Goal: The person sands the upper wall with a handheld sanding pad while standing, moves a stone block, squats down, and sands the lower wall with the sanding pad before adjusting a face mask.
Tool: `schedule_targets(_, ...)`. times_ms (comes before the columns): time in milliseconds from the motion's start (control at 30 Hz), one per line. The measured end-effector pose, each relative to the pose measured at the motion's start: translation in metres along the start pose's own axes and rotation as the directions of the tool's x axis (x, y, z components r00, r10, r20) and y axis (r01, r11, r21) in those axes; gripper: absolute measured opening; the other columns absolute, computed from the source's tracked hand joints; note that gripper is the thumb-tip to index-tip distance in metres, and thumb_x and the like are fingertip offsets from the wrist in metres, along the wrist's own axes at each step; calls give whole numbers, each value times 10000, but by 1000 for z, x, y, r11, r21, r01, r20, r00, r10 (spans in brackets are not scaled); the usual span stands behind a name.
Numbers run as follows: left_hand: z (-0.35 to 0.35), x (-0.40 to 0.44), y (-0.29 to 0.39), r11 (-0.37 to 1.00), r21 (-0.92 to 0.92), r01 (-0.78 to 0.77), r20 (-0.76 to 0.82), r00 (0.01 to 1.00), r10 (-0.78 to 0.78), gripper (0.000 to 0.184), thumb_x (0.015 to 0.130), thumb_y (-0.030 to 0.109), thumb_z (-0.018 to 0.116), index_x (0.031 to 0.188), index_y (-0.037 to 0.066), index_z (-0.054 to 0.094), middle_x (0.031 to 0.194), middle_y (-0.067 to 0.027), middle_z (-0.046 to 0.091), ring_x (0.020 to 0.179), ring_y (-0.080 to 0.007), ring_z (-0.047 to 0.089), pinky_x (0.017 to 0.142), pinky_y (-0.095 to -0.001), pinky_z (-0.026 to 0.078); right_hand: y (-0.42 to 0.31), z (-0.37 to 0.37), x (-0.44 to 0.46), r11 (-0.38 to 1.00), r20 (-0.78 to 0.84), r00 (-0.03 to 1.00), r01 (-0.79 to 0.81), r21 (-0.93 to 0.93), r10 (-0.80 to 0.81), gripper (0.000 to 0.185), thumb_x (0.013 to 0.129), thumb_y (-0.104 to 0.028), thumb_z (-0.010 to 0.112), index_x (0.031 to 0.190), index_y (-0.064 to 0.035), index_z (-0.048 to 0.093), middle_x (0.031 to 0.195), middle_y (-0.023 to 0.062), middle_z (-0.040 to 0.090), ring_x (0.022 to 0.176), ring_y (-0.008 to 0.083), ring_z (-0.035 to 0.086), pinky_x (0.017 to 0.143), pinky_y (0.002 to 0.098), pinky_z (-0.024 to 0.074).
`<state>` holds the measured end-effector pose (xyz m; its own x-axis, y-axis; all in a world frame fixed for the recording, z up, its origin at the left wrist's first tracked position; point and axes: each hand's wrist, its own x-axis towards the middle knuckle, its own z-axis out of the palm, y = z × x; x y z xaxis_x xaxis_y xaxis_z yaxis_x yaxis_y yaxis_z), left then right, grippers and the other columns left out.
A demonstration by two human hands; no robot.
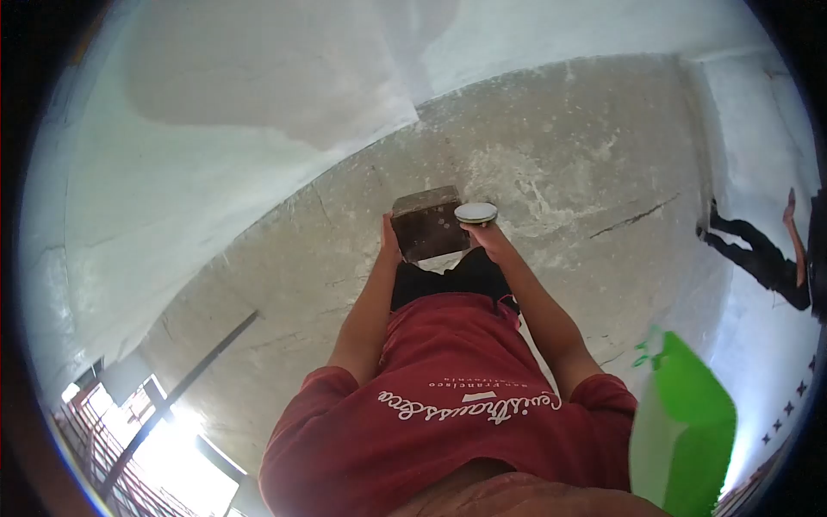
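My left hand (390, 239) grips the left side of a dark brown, box-shaped thing (428, 226) with a worn, lighter top and several pale spots on its front. My right hand (488, 239) is closed round a flat, round thing (475, 213) with a white top and a dark-and-light rim; its exact kind is unclear. The round thing is beside the box's right edge, level with its upper part. Both are in front of my legs. The fingers of both hands are partly hidden.
The grey floor (551, 164) is stained and cracked. A pale wall (215, 181) curves along the left. At the far right stands a person in dark clothes (758, 250). A green and white thing (689, 422) hangs near my right shoulder. A long dark bar (189, 379) slants at lower left.
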<state>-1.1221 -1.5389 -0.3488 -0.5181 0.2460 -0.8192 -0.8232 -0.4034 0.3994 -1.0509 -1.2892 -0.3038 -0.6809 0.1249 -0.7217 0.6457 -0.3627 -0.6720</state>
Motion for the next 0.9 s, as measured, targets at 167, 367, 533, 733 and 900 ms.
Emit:
schedule_targets(167,-61,7,-16,995,-100,22,-113,993,-33,649,863,580,479,1261,68,504,1130,-141,593,1017,-303,604,839,-461,513,23,34,17,982,76,984,-149,-113,158,388,798,-111,730,1156,-35,601,865,-32,576,696,81,495,573,256,394)
schedule_targets(367,-104,45,-45,992,-28,125,-243,961,-128,802,828,649,503,1329,30,414,1264,-207,490,1154,-340,519,912,-497,460,60,63,60,878,-136,949,-316,-358,286,547,798,-253,742,1228,26,552,1148,99,587,992,178,551,792,315,463)
schedule_targets(533,-131,95,-61,882,396,256,-548,836,3,926,815,723,490,1352,-23,382,1367,-217,444,1291,-359,407,1032,-455,350,117,58,123,868,-7,985,-154,-472,170,456,814,-297,729,1109,20,584,917,64,608,802,164,562,636,330,432)
schedule_targets(733,-148,152,-94,881,417,222,-559,827,56,1039,821,751,462,1442,-58,258,1476,-211,349,1344,-378,358,1062,-418,310,168,51,200,860,-24,873,-483,-161,486,342,814,-277,712,1052,-52,614,909,34,539,862,177,547,657,332,450)
schedule_targets(900,-179,241,-143,759,486,433,-666,746,1,967,861,700,435,1457,-36,242,1476,-244,319,1347,-400,344,1077,-458,325,224,38,267,897,-42,908,-418,-145,417,274,812,-247,698,954,-31,607,654,-22,445,549,104,395,472,323,285)
